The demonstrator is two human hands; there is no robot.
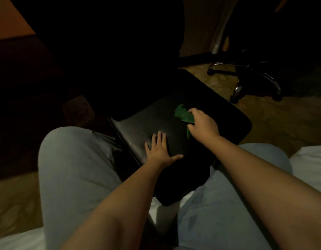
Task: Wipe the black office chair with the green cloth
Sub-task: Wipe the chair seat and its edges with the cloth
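Though dim, wheeled chair base (246, 73) beyond black office chair (147, 123).

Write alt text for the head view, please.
A person's right hand grips a green cloth on a black chair, while the left hand rests flat on the seat. The room is dim.

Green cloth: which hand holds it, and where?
Right hand grips the green cloth at its near end; left hand, flat on the chair, holds nothing.

Light grey-blue jeans (74, 177), creased nr L knee; L hand (158, 150), R hand (203, 123) & forearms (120, 204) bare
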